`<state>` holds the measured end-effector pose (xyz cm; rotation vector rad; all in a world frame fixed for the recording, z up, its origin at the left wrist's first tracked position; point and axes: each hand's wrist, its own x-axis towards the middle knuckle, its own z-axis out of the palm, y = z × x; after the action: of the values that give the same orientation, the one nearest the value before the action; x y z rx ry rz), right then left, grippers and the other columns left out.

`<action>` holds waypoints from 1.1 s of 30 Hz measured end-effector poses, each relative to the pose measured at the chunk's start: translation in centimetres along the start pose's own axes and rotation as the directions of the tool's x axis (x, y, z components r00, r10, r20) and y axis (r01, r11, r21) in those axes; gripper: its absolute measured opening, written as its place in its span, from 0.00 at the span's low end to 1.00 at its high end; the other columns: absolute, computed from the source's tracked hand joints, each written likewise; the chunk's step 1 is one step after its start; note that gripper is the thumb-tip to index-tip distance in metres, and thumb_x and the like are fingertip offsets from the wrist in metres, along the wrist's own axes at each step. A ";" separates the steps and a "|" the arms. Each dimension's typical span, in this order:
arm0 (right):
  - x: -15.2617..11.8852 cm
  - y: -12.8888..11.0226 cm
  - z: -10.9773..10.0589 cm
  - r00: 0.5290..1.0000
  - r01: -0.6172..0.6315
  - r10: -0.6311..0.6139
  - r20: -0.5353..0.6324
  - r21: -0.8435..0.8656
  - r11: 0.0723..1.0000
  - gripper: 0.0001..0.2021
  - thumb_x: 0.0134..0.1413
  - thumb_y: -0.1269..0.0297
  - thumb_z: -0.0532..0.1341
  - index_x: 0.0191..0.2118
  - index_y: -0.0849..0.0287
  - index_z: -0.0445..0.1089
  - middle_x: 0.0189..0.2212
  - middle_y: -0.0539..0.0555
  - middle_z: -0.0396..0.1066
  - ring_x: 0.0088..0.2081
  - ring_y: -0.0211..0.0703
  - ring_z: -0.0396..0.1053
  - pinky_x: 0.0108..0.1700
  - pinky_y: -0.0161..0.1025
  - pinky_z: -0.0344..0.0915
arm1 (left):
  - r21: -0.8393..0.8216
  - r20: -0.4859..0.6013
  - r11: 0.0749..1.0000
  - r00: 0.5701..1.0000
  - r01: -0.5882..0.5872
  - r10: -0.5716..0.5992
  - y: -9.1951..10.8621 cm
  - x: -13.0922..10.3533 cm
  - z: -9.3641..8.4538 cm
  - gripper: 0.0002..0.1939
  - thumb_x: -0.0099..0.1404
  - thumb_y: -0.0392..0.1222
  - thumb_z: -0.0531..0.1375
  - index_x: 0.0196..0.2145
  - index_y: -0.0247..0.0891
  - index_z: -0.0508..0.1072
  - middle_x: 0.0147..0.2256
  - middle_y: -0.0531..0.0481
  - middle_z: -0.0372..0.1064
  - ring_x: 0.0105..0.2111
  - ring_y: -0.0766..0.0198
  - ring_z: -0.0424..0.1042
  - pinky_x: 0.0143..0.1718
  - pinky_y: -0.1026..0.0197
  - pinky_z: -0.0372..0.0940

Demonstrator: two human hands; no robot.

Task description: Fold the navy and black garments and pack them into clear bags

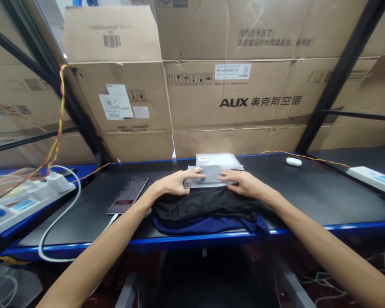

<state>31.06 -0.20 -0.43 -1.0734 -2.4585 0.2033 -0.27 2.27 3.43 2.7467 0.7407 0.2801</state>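
My left hand [176, 182] and my right hand [242, 184] hold a flat translucent plastic bag [205, 176] by its two ends, with thumbs at the near edge and fingers over the top. Right behind it lies a pale stack of plastic packets [216, 160] with a small white label. Below my hands, at the table's front edge, a folded black cloth [199, 205] rests on a dark blue cloth [199, 225]. What is inside the bag, if anything, I cannot make out.
A phone [128, 196] with a white cable lies left on the black table [311, 192]. Power strips [25, 201] stand at the left and far right. A white earbud case [293, 161] sits at the back right. Cardboard [244, 111] and black posts [333, 81] close the rear.
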 end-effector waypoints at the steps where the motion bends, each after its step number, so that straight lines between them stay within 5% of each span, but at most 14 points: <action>1: 0.0 0.0 -0.1 1.000 -0.002 0.002 -0.009 -0.009 1.000 0.21 0.57 0.65 0.57 0.56 0.53 0.74 0.59 0.55 0.68 0.61 0.53 0.65 0.64 0.51 0.59 | 0.014 -0.009 1.000 1.000 -0.012 0.012 0.0 -0.2 0.2 0.42 0.52 0.27 0.56 0.65 0.45 0.62 0.69 0.51 0.46 0.68 0.55 0.50 0.68 0.53 0.48; 8: -0.1 -0.3 -0.1 1.000 0.008 -0.008 0.000 -0.096 0.995 0.21 0.57 0.68 0.57 0.55 0.57 0.74 0.58 0.57 0.69 0.58 0.52 0.68 0.62 0.48 0.63 | 0.178 -0.170 0.983 0.983 -0.043 0.073 -1.4 -2.8 1.8 0.35 0.63 0.26 0.49 0.67 0.44 0.58 0.66 0.52 0.56 0.64 0.63 0.59 0.65 0.59 0.56; 13: -0.2 -0.2 -0.2 1.000 -0.004 0.001 -0.026 -0.105 0.994 0.19 0.56 0.70 0.59 0.53 0.58 0.75 0.56 0.58 0.71 0.55 0.52 0.71 0.61 0.47 0.64 | 0.277 -0.284 0.960 0.950 -0.049 0.131 -3.1 -3.5 2.3 0.20 0.71 0.36 0.51 0.56 0.46 0.73 0.58 0.52 0.69 0.58 0.61 0.69 0.61 0.57 0.63; 19: -0.3 -0.9 0.1 0.995 0.056 -0.066 -0.069 -0.136 0.989 0.21 0.56 0.71 0.60 0.56 0.59 0.72 0.56 0.60 0.71 0.56 0.53 0.71 0.59 0.48 0.66 | 0.272 -0.334 0.961 0.932 -0.045 0.138 -3.6 -3.2 2.6 0.14 0.73 0.40 0.53 0.46 0.44 0.78 0.48 0.54 0.77 0.52 0.61 0.75 0.54 0.60 0.69; 28: 3.1 -5.6 2.3 0.924 0.354 -0.380 -0.041 -0.285 0.891 0.13 0.65 0.64 0.58 0.51 0.59 0.75 0.49 0.58 0.77 0.53 0.49 0.72 0.57 0.46 0.67 | 0.282 -0.339 0.959 0.934 -0.012 0.111 -2.6 -3.2 2.5 0.11 0.71 0.39 0.54 0.43 0.41 0.76 0.44 0.51 0.79 0.43 0.63 0.78 0.46 0.65 0.69; 33: 5.7 -8.1 3.2 0.942 0.327 -0.322 0.094 -0.478 0.815 0.15 0.69 0.62 0.53 0.40 0.62 0.76 0.36 0.58 0.79 0.40 0.46 0.75 0.43 0.40 0.70 | 0.292 -0.337 0.956 0.937 0.013 0.090 -2.5 -3.2 2.5 0.08 0.70 0.40 0.55 0.41 0.41 0.75 0.41 0.51 0.79 0.39 0.63 0.79 0.41 0.66 0.69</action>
<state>20.86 -1.50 1.12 -0.8011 -2.7241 -0.5555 -3.47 2.11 -0.09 3.0313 0.8751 0.7364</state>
